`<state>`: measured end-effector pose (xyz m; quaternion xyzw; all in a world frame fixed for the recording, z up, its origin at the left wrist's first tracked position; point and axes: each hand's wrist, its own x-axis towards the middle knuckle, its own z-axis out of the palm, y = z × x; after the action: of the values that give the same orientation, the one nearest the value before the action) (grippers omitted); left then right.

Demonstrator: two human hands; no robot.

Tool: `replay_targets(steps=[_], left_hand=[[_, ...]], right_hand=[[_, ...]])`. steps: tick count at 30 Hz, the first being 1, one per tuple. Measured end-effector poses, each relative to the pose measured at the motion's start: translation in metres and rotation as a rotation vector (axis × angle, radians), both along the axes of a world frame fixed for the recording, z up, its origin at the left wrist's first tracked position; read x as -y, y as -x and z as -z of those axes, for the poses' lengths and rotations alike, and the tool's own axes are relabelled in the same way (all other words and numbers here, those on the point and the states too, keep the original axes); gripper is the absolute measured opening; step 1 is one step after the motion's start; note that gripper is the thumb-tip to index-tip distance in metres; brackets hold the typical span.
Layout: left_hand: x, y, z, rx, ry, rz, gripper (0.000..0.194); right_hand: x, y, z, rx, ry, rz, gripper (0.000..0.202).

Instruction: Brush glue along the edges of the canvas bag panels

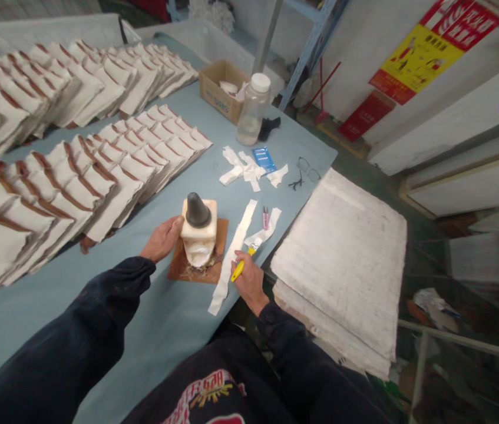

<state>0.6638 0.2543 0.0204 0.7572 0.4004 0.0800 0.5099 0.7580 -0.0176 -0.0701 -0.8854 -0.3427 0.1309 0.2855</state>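
Observation:
My left hand (163, 238) grips the left side of a boxy white plastic container (200, 232), its far fingers partly hidden. A black cone (198, 211) stands on top of the container, and white residue shows at its front opening. Under it lies a brown sheet (178, 266) with dried scraps on it. In my right hand (249, 282) is a brush (238, 271) with a yellow handle, its bristles pointing away from me over a short white strip (271, 227). A long white strip (231, 265) lies between the container and my right hand. Pink-handled thread snips (265, 218) rest beyond the brush.
Rows of stacked cream fabric pieces with brown edges (99, 171) cover the table's left side. At the back stand a cardboard box (218, 97) and a clear bottle (251, 115). White scraps (243, 168), a blue packet (264, 160) and glasses (309, 169) lie nearer. White boards (341, 235) are stacked at right.

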Motion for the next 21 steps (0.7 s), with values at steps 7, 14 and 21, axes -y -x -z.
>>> replay_targets(steps=[7, 14, 21], left_hand=[[0.046, 0.043, 0.005, -0.051, 0.081, -0.306, 0.063], [0.099, 0.058, -0.001, -0.086, 0.076, -0.262, 0.077], [0.079, 0.014, 0.006, -0.031, -0.017, -0.232, 0.072]], right_hand=[[0.036, 0.037, -0.008, -0.002, 0.008, 0.077, 0.016], [0.004, 0.014, -0.003, -0.023, -0.009, -0.069, 0.03], [-0.033, -0.009, 0.001, -0.017, 0.029, -0.182, 0.041]])
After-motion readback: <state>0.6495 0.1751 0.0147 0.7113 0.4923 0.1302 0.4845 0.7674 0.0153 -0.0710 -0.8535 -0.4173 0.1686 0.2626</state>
